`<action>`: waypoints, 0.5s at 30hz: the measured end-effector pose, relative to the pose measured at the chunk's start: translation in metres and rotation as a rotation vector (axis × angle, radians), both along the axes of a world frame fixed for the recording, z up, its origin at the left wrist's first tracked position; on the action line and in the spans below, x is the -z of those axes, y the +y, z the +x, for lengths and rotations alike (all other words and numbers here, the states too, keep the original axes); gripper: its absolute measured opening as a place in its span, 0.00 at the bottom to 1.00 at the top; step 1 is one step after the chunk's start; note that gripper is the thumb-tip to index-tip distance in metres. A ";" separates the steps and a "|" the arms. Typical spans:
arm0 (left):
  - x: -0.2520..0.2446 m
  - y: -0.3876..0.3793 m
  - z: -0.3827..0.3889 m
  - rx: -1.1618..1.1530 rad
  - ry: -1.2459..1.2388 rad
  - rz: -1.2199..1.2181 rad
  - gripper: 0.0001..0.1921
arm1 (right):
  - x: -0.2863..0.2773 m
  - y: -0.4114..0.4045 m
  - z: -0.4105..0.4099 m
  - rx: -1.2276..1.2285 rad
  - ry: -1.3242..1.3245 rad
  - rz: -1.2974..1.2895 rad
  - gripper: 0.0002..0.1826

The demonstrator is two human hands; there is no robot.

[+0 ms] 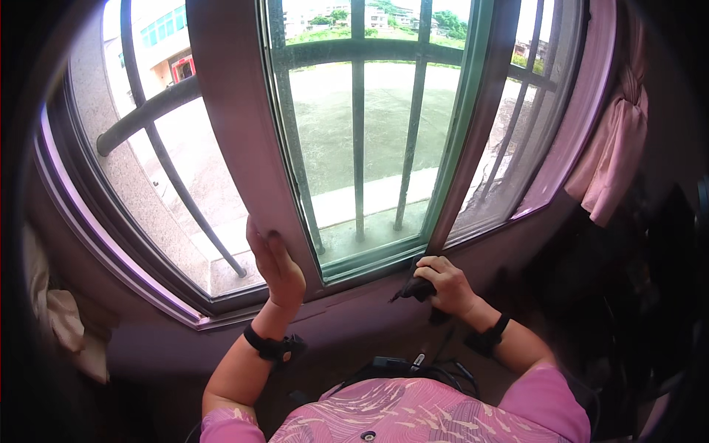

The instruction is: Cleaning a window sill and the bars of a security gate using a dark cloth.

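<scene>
My left hand lies with its fingers extended along the wide upright stile of a sliding window sash. It rests near the stile's lower end. In my right hand is a bunched dark cloth, held at the bottom rail of the window, by the lower right corner of the middle glass pane. A twisted tip of the cloth hangs to the left. The palm side of the right hand is hidden.
Metal security bars stand outside the glass, with a paved yard beyond. A knotted pink curtain hangs at the right, and a pale curtain at the left. The window track runs along the sill. Black cables lie near my waist.
</scene>
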State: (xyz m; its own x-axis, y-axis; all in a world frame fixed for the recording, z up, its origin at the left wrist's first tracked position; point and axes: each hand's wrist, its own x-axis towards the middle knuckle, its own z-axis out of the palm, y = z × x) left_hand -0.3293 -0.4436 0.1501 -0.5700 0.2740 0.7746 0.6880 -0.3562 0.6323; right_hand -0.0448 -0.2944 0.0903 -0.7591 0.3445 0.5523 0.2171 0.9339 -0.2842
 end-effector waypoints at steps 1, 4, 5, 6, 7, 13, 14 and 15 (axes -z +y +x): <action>0.003 0.006 0.004 0.005 0.002 0.006 0.23 | 0.000 0.000 0.003 0.004 0.001 -0.007 0.20; 0.011 0.024 0.017 0.087 0.007 0.012 0.24 | 0.004 0.001 0.007 0.006 0.003 -0.014 0.20; 0.012 0.028 0.025 0.091 0.022 -0.008 0.25 | 0.006 0.002 0.007 0.001 0.002 -0.022 0.20; 0.012 0.033 0.030 0.123 0.017 -0.013 0.25 | 0.006 0.002 0.006 -0.004 0.002 -0.018 0.20; 0.011 0.038 0.036 0.155 0.010 -0.018 0.26 | 0.004 0.001 0.005 -0.031 0.008 -0.029 0.20; -0.003 0.064 0.065 0.638 -0.289 0.135 0.27 | -0.006 -0.013 -0.019 -0.207 -0.032 -0.007 0.23; 0.000 0.074 0.064 0.312 -0.205 -0.125 0.32 | -0.009 -0.015 -0.024 -0.252 -0.070 0.023 0.24; 0.006 0.079 0.067 0.138 0.033 -0.115 0.37 | -0.012 -0.017 -0.029 -0.276 -0.075 0.023 0.24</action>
